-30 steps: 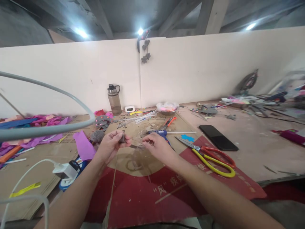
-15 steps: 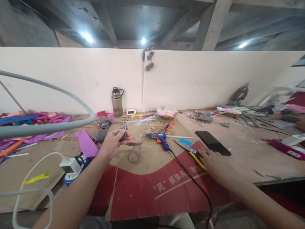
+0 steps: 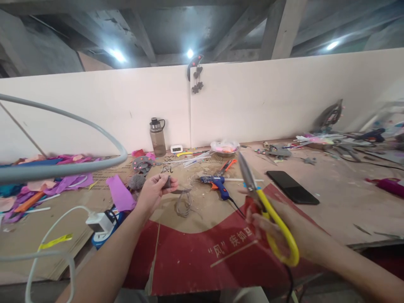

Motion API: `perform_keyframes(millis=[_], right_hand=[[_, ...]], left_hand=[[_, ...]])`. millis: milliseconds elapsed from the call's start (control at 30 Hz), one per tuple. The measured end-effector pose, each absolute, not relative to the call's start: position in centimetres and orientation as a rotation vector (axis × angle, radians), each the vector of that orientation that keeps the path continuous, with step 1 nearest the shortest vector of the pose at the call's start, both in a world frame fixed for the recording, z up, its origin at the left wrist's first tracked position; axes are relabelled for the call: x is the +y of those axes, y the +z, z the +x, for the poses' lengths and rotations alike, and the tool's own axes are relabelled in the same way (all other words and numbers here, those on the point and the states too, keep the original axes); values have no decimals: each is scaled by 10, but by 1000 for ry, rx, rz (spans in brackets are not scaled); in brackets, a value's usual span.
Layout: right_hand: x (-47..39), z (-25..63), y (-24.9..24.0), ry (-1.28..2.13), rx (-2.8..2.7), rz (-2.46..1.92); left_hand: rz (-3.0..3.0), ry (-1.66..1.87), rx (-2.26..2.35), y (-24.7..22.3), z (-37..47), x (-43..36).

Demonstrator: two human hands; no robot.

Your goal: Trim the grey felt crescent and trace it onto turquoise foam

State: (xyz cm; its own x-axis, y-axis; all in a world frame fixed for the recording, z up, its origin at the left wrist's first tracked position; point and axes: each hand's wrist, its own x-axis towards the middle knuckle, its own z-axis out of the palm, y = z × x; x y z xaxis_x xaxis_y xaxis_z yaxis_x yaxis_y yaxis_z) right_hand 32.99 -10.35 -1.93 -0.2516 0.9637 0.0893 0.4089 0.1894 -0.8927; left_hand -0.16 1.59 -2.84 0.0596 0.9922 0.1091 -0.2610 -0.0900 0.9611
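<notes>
Pinched between the fingers of my left hand (image 3: 158, 189) is a small grey piece (image 3: 168, 182), held above the cardboard. A coil of thin grey cord (image 3: 183, 204) hangs or lies just right of it; which of the two is unclear. My right hand (image 3: 268, 221), blurred, grips the yellow-handled scissors (image 3: 276, 223), raised off the table with the blades pointing up and away. The blue glue gun (image 3: 217, 184) lies between my hands, its black cable running toward me. A blue piece (image 3: 248, 185) is mostly covered behind the scissors.
A black phone (image 3: 292, 187) lies at the right. Behind stand a bottle (image 3: 157, 138), a small white clock (image 3: 176, 149) and a bowl (image 3: 224, 148). Purple felt (image 3: 120, 193) and a white plug (image 3: 99, 222) are at the left. A grey hose (image 3: 63, 168) crosses the upper left.
My right hand has taken hold of the scissors and lifted them from the cardboard, moving them toward me. My left hand keeps its grip on the grey piece. The view has shifted slightly.
</notes>
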Motion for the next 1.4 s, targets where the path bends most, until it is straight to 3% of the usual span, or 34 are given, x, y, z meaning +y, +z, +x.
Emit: perform_keyframes(millis=[33,100,300,867,1133,1400], right_hand=[[-107,316,-18,1291,-1767,-1153],[-110,289,-18,1520,-1686,-963],[-94,222,-31,1780,-1453,-1007],[-75,199,-41,1786,-1536,-1025],[-77,187,-18,1609,-1550,-1305],[-75,189,-12,1645,-1527,-1364]], left_hand=[[1125,1342,919,-28,-1,16],[1143,1351,929,-28,0,14],[1170,1391,958,-29,2,11],[1221,1447,963,-32,4,12],[1264,1485,1082,-28,8,8],[1263,1472,1103,-26,9,7]])
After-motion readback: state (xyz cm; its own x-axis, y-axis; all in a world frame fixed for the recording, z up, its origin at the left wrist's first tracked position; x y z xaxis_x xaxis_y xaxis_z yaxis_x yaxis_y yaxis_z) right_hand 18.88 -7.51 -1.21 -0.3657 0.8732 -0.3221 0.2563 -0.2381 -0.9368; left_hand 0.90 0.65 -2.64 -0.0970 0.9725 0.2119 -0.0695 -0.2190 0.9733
